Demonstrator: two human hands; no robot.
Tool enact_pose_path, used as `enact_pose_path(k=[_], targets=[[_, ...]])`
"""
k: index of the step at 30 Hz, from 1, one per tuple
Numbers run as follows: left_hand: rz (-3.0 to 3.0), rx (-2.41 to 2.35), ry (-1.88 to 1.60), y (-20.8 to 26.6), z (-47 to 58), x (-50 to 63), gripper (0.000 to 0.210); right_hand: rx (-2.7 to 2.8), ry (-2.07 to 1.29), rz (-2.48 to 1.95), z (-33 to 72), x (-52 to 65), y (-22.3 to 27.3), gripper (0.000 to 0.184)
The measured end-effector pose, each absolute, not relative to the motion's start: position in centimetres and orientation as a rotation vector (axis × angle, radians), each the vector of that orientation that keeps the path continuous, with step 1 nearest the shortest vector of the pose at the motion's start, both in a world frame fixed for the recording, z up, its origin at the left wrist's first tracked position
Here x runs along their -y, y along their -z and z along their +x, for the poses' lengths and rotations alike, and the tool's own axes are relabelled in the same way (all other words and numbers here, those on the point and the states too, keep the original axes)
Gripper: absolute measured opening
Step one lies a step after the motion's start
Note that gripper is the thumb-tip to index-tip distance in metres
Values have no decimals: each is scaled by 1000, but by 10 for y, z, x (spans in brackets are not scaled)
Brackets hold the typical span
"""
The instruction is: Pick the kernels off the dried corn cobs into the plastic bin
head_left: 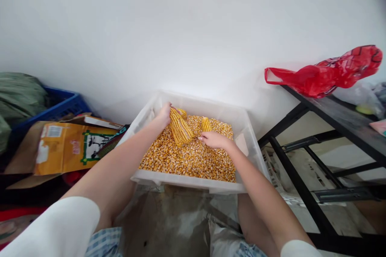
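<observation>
Outstretched arms (116, 162) converge, the left hand (164, 115) gripping a corncob (181, 129).

The right hand (214, 139) hides part of a corn cob (206, 123) — green bag (21, 95) and black rack (343, 132) cropped at the edges

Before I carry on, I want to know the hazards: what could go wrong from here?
The corn cob could slip, since the left hand appears to hold it near one end. The right hand might bump the second cob, which shows just beyond it. Loose kernels may spill if the tub tilts; what supports it is not clear.
</observation>
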State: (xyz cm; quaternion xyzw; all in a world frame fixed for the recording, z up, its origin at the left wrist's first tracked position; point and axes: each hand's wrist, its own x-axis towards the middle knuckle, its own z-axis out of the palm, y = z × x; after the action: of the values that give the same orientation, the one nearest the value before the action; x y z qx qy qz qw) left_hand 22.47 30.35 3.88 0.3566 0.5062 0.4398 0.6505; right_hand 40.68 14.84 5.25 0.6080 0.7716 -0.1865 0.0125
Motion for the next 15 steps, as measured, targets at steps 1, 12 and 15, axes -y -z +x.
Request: enact_pose_path(k=[1, 12, 15], targets=[[726, -1145, -1008, -40, 221, -306, 26, -2417, 582, 1901, 408, -149, -52, 28], [712, -1101, -1182, -55, 217, -312, 23, -2577, 499, 1960, 390, -147, -47, 32], [675, -1114, -1201, -57, 216, -310, 22, -2562, 406, 1979, 386, -146, -46, 30]])
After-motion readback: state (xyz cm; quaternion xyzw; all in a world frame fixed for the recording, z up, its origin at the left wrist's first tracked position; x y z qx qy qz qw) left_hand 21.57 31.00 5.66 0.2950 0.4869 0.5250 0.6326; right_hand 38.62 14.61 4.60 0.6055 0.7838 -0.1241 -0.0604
